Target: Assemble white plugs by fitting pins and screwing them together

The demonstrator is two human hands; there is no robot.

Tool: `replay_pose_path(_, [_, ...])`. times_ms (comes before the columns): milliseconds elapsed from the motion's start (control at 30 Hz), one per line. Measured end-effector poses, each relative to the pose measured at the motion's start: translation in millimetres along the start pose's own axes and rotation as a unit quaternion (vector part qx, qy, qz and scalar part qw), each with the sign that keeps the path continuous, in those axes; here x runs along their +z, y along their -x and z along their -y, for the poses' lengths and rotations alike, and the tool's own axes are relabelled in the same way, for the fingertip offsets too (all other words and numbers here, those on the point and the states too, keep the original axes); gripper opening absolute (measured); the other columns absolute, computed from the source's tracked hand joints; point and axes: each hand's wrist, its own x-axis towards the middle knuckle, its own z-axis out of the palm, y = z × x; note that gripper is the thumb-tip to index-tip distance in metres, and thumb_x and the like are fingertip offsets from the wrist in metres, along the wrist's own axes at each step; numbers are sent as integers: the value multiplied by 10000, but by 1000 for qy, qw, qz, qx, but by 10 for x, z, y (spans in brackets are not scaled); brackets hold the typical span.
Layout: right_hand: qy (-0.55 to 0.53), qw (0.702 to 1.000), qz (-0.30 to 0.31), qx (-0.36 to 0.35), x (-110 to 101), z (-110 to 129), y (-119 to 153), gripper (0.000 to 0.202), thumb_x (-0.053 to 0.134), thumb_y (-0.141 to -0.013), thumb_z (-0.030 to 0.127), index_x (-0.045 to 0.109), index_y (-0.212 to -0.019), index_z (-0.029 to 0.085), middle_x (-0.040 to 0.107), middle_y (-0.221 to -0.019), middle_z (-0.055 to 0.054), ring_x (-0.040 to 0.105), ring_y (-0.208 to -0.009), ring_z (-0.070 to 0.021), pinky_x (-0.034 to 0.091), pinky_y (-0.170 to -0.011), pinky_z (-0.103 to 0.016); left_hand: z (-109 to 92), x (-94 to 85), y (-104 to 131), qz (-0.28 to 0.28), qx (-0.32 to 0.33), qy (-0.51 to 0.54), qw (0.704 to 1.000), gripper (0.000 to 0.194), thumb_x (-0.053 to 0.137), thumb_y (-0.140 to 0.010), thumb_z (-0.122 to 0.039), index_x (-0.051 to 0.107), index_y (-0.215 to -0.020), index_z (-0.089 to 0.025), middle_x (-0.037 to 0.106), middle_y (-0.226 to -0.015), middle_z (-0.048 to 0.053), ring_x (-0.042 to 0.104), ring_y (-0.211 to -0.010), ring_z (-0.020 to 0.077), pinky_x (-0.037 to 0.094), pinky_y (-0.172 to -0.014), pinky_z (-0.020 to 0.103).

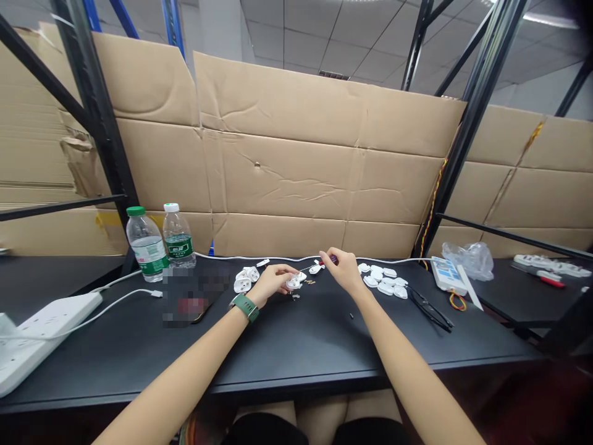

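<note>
My left hand (272, 282), with a green-banded watch at the wrist, is closed on a small round white plastic part (293, 283) just above the black table. My right hand (345, 267) is wrapped round the red handle of a screwdriver (321, 262). The thin shaft points left toward the white part; whether its tip touches is too small to tell. Behind the shaft lies another white piece (315, 269). Small brass-coloured pieces (310, 282) lie beside the held part. White parts with holes (243, 283) are grouped left of my left hand, and several white covers (385, 287) lie to the right.
Two water bottles (180, 244) and a pixelated dark object (185, 303) stand left, near a white power strip (50, 334). Glasses (430, 309), a white boxed device (448, 275) and a plastic bag (470, 259) lie right. Cardboard (301, 173) walls the back.
</note>
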Motion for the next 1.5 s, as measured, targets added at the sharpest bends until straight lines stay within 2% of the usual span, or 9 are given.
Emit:
replay_pose_path(467, [-5,1000,24,-6,-2,-1,-3,404,519,-925,505,617,-683,197,603,-581,8,503,-543,-132,367,-577,-251,26,4,-24,5,6,-8,1000,289,622,-793,-300,722,-1017,-148,727,-884,74,662,-627,137,493,-548,211])
replay_pose_path(733, [5,1000,5,-10,-6,-6,1,441,476,-939,532,606,-678,201,546,-546,19,456,-522,-128,352,-562,-255,6,0,-9,5,-1,-2,1000,311,640,-786,-310,717,-1035,-141,731,-919,78,672,-645,147,496,-566,222])
replay_pose_path(1167, [-3,999,35,-8,-13,-5,-3,391,516,-916,515,598,-688,208,619,-593,1,509,-544,-137,383,-568,-252,-1,13,-2,4,2,-16,1000,315,638,-778,-315,724,-1021,-134,727,-882,86,659,-624,133,488,-535,206])
replay_pose_path(1500, [-17,997,62,-31,-35,1,-6,347,514,-922,462,538,-682,212,609,-602,20,474,-535,-121,359,-556,-236,17,4,-9,0,-4,-25,1000,317,615,-782,-304,720,-1034,-144,730,-929,87,665,-631,132,483,-539,208])
